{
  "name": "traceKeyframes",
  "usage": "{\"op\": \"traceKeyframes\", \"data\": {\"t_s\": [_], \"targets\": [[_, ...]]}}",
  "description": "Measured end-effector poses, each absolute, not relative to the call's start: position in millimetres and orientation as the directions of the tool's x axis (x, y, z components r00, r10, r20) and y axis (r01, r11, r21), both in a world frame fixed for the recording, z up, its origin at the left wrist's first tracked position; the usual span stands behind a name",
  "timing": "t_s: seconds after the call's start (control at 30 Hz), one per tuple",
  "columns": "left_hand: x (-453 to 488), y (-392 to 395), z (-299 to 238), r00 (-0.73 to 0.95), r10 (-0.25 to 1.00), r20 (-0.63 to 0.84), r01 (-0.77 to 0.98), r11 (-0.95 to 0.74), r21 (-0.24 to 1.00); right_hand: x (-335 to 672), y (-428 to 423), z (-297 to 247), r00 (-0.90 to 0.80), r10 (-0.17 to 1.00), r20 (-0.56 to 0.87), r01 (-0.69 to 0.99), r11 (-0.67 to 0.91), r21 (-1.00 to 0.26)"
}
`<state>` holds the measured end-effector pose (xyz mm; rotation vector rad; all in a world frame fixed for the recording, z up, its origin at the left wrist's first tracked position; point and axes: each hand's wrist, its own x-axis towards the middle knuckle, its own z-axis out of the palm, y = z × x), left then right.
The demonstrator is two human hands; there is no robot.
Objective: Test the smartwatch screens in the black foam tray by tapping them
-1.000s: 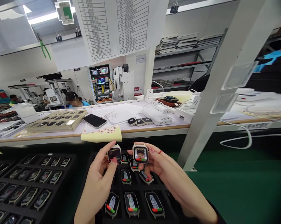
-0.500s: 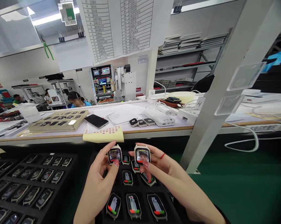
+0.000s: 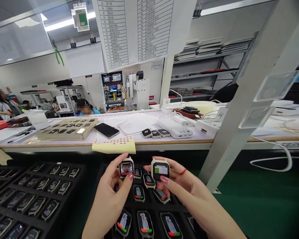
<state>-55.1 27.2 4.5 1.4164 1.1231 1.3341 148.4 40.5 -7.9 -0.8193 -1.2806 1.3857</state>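
My left hand [image 3: 112, 187] grips a smartwatch case [image 3: 126, 167] without a strap, its thumb over the lower edge of the lit screen, which shows a picture of a person. In my right hand [image 3: 186, 187] is a second smartwatch case [image 3: 160, 170], thumb at the bottom of its screen, which shows a green block and pale text on black. Both cases are pale with rounded corners and face me. Below them lies a black foam tray [image 3: 153, 205] with several more watch cases, such as one smartwatch [image 3: 171, 225], with white text and red-green bars on their screens.
Another black tray of watch cases [image 3: 65, 207] sits at the left. On the bench ahead are a phone [image 3: 106, 130], a beige tray [image 3: 88, 132], three small watches [image 3: 155, 133] and a white power bank [image 3: 178, 130]. A metal post [image 3: 241, 99] rises at the right. Several people are in the background.
The right watch's screen has switched from a picture of a person to a green block with text. The whole scene has shifted slightly right in view. Both hands keep their hold.
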Motion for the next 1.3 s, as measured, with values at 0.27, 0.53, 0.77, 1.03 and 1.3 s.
{"op": "traceKeyframes", "data": {"t_s": [0.27, 0.53, 0.77, 1.03, 1.3], "targets": [[-55, 28, 3, 0.012, 0.97, 0.241, 0.049, -0.242, 0.969, 149, 43, -9, -0.257, 0.952, 0.165, -0.201, 0.114, -0.973], [-55, 31, -4, 0.061, 0.968, 0.243, 0.036, -0.246, 0.969, 143, 41, -5, -0.266, 0.948, 0.175, -0.183, 0.129, -0.975], [-49, 27, 1, 0.048, 0.972, 0.231, 0.02, -0.233, 0.972, 142, 37, -3, -0.257, 0.955, 0.151, -0.169, 0.109, -0.98], [-51, 25, 5, 0.078, 0.973, 0.219, 0.099, -0.226, 0.969, 141, 39, 0, -0.205, 0.966, 0.158, -0.137, 0.131, -0.982], [-53, 28, 1, 0.034, 0.973, 0.229, 0.105, -0.231, 0.967, 141, 40, -1, -0.237, 0.96, 0.149, -0.098, 0.129, -0.987]]}}
